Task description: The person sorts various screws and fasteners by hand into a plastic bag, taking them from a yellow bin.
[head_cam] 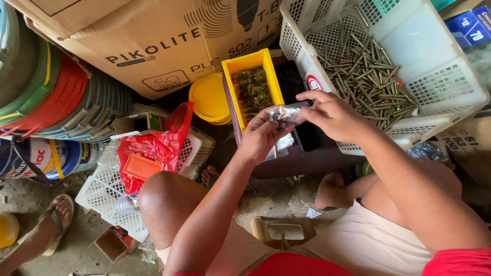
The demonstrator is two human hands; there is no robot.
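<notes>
Both hands meet over a small clear plastic bag [287, 112]. The left hand [263, 135] pinches the bag's near end between thumb and fingers, and the right hand [332, 115] grips its far end, fingers curled over the top. Just beyond the left hand sits a yellow bin [266, 76] of dark screws. Beyond the right hand, a white basket [440, 82] holds a heap of long nails [371, 84]. Left of the left forearm lies a red plastic bag [158, 145].
</notes>
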